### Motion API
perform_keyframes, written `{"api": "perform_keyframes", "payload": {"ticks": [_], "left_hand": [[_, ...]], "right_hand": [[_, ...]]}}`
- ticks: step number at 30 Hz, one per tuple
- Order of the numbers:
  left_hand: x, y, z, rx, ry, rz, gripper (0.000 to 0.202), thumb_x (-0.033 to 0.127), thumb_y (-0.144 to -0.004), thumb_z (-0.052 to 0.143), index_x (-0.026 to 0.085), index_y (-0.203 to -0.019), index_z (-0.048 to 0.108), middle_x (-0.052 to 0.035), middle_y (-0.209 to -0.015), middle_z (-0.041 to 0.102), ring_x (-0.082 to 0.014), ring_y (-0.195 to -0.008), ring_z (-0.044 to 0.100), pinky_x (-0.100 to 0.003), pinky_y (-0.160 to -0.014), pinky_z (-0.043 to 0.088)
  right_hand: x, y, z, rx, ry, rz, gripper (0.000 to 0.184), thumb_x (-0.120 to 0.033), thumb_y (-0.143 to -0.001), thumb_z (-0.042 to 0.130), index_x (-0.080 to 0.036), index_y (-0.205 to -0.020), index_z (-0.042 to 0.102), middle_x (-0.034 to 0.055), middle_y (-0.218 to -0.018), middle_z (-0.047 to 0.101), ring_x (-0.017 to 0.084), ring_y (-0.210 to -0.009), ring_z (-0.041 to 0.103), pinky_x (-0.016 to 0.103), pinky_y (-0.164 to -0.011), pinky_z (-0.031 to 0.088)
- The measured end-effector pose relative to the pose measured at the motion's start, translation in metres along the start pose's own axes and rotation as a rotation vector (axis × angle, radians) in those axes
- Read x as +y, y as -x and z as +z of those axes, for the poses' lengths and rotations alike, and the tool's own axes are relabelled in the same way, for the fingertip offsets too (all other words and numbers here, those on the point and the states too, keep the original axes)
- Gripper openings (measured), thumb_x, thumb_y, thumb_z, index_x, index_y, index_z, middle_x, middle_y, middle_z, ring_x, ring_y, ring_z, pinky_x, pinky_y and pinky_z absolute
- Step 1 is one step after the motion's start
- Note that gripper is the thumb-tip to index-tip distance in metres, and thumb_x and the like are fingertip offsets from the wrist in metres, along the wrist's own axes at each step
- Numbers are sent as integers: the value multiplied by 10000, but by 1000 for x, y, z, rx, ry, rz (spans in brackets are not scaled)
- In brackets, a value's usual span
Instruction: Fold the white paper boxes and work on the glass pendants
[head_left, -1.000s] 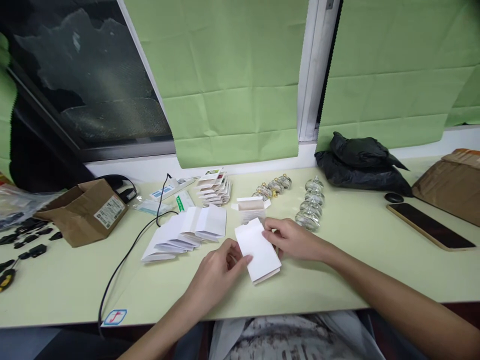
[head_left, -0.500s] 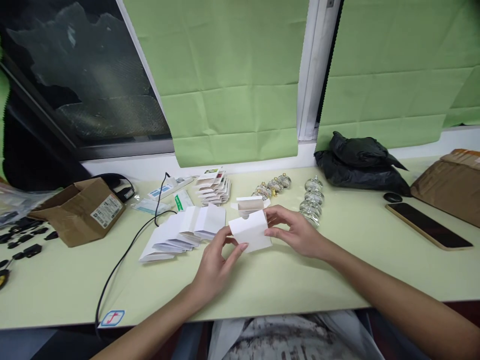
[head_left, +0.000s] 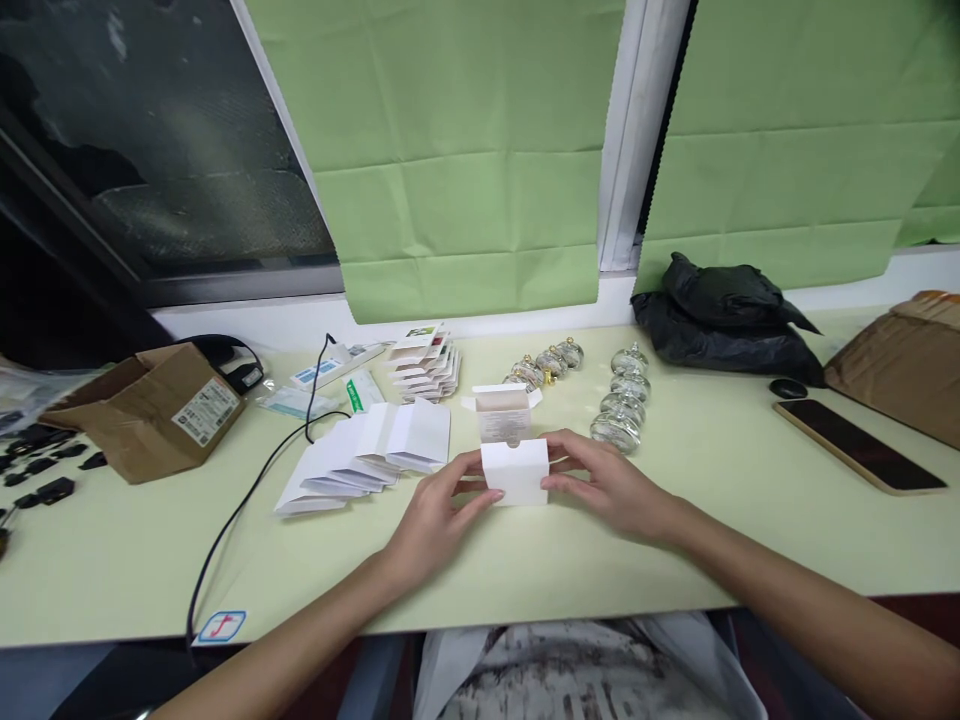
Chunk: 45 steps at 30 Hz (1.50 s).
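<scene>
So the small white box (head_left: 515, 474) is front and center over the worktop (head_left: 570, 580), caught in a two-handed grip: left hand (head_left: 439, 512) pinching one side, right hand (head_left: 609, 482) pinching the other. Just behind it stands an open box (head_left: 504, 426), with folded white cartons (head_left: 367, 452) off left and silvery ornaments (head_left: 628, 388) off right.

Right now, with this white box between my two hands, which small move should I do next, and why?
I would perhaps tilt the white box slightly to check its lower end: the left hand and right hand already hold its sides, its underside is hidden in this view, and the open box just behind it leaves little room for it there.
</scene>
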<state>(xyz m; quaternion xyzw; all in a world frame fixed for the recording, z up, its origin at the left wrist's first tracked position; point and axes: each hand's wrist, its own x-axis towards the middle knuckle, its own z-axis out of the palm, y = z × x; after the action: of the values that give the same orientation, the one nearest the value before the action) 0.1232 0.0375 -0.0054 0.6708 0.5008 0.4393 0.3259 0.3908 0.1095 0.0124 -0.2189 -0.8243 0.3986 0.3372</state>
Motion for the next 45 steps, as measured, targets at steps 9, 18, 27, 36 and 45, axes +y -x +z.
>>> {"api": "perform_keyframes", "payload": {"ticks": [9, 18, 27, 36, 45], "left_hand": [[-5, -4, -6, -84, 44, -14, 392, 355, -950, 722, 281, -1335, 713, -63, -1304, 763, -287, -1151, 758, -467, -1049, 617], [-5, -2, -6, -106, 32, -26, 399, 379, -939, 742, 292, -1328, 708, -68, -1298, 760, -284, -1130, 764, -433, -1006, 639], [1, -3, -5, -96, -65, 87, 357, 357, -985, 692, 302, -1338, 698, -76, -1295, 711, -250, -1172, 713, -401, -998, 640], [12, -20, -32, 44, -483, 458, 445, 229, -1057, 551, 258, -1498, 505, -125, -1390, 643, -256, -1239, 632, -415, -1009, 563], [12, -69, -45, 200, -854, 794, 353, 105, -967, 617, 232, -1293, 660, -123, -1329, 666, -317, -1301, 537, -521, -1109, 445]], "right_hand": [[5, 5, 3, -49, -7, 35, 547, -295, -1014, 656, -335, -1524, 464, 82, -1421, 644, 249, -1205, 706, 475, -1056, 612], [11, 4, 5, -51, 8, 43, 469, -301, -1008, 668, -311, -1455, 529, 73, -1336, 694, 246, -1168, 713, 455, -1032, 612], [9, 4, 8, -36, -30, 71, 432, -277, -1010, 663, -300, -1429, 556, 71, -1340, 687, 243, -1153, 699, 438, -1018, 604], [8, -3, -1, 65, -108, 46, 396, -365, -997, 697, -288, -1373, 598, 82, -1306, 693, 253, -1140, 697, 431, -996, 605], [-2, -18, -16, 299, -195, 7, 463, -405, -969, 743, -287, -1380, 564, 84, -1328, 666, 249, -1165, 686, 424, -1020, 591]]}}
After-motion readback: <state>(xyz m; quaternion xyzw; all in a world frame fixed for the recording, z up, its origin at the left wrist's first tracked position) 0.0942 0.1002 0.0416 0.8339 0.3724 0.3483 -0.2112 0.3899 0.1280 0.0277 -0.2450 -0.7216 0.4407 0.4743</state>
